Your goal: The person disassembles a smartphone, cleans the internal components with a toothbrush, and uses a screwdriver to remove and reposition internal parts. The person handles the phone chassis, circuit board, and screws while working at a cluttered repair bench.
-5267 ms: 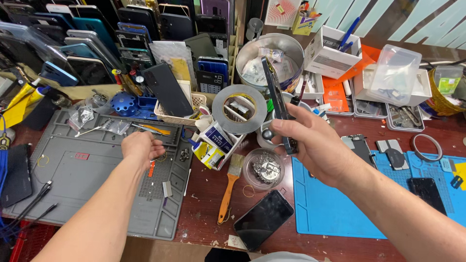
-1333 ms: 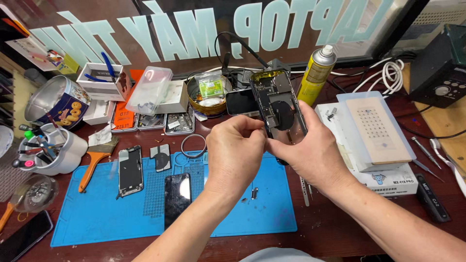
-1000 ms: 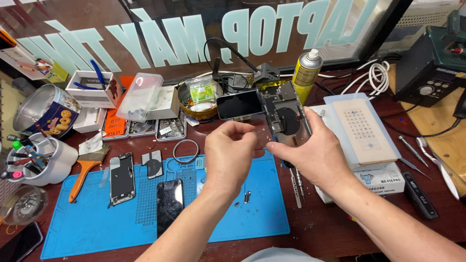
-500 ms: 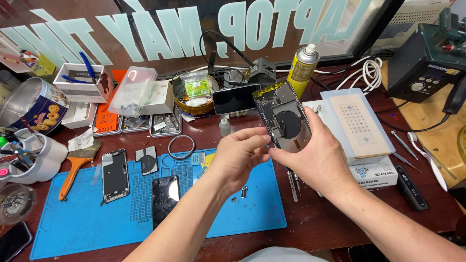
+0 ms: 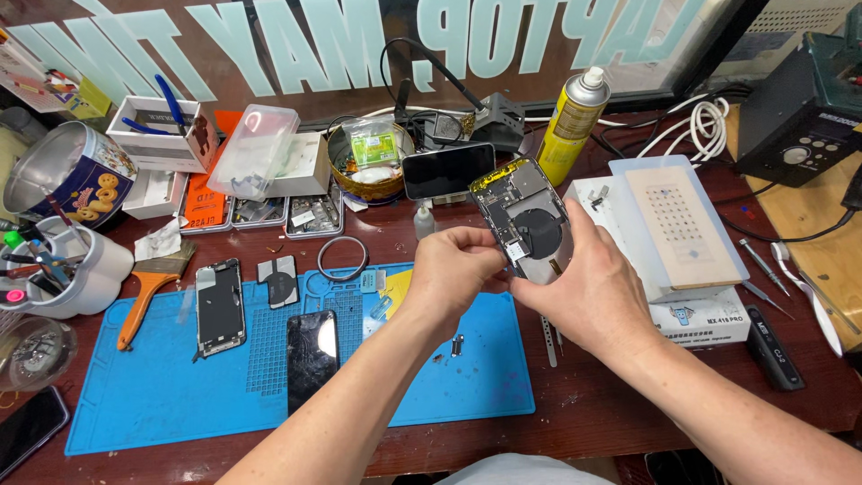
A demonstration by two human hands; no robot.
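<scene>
While both hands work on it, the opened phone (image 5: 525,220) is held in the air above the far right corner of the blue mat (image 5: 180,395), tilted so its exposed insides with the round black coil face the camera. The right hand (image 5: 588,287) grips its lower right edge, thumb pressed on the frame, steadying it. The left hand (image 5: 453,274) pinches something small at the phone's lower left edge; what it is cannot be made out. On the mat to the left lie a dark screen (image 5: 312,357) and a second phone body (image 5: 219,305), while its near right part lies mostly bare. Right of the hands sits a white heating pad (image 5: 678,224), and farther back a yellow spray can (image 5: 572,117).
</scene>
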